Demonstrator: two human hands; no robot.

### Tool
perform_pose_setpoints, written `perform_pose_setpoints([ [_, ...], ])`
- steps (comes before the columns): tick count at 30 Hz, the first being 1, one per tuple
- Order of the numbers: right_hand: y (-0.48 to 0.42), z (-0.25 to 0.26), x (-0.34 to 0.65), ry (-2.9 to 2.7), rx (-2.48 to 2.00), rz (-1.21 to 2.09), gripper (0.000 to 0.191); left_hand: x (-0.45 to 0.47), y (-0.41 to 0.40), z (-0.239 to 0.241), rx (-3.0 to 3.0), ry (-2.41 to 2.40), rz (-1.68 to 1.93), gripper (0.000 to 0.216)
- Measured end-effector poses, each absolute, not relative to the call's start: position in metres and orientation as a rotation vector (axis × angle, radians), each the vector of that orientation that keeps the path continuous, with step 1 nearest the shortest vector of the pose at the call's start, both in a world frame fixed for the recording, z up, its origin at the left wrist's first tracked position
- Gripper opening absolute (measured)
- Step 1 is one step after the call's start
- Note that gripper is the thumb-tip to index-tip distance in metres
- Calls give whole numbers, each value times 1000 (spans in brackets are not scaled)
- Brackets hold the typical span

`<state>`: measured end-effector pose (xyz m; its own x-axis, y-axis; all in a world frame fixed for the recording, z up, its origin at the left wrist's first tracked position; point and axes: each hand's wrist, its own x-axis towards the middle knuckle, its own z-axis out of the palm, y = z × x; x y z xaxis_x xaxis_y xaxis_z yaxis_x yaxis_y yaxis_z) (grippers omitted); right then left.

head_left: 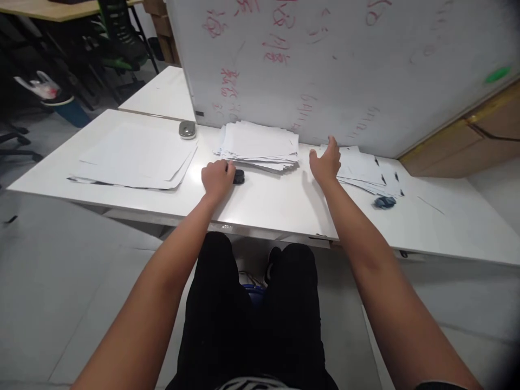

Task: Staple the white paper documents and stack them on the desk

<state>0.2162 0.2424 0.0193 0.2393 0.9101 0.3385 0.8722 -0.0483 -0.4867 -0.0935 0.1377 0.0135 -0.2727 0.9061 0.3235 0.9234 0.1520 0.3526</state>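
Observation:
My left hand (217,179) is closed around a black stapler (239,176) lying on the white table; its rounded end sticks out to the right of my fingers. Just behind it sits a thick, uneven stack of white paper (260,140). My right hand (326,162) is raised between that stack and another set of papers (361,168) to the right, thumb and fingers apart, holding nothing. Some of those right-hand papers have dark marks at their edges. Larger white sheets (132,154) lie at the left of the table.
A grey rounded case (187,129) stands behind the left sheets. A crumpled dark blue item (384,202) lies near the right papers. Along the back rises a whiteboard (260,70) with red writing. Cardboard boxes (459,141) are at right; a blue bin (71,111) stands at far left.

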Motion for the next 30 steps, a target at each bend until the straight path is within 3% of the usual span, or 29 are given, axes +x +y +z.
perform_pose_setpoints([
  [5, 217, -4, 272, -1652, -2103, 142, 71, -92, 140, 16, -1865, -2373, -719, 36],
  [11, 219, -24, 279, -1580, -2122, 111, 42, -91, 143, 13, -1795, -2389, -726, 37],
  [15, 220, -21, 278, -1570, -2077, 2, 33, -90, 145, 11, -1764, -2380, -765, 38],
  [20, 221, -11, 277, -1345, -2162, 3, 35, -87, 146, 14, -1747, -2376, -758, 37],
  [27, 221, -10, 295, -1436, -1974, 115, 61, -85, 145, 15, -1738, -2354, -740, 37],
  [30, 221, -11, 298, -1464, -1947, 82, 51, -85, 146, 14, -1726, -2347, -722, 38],
])
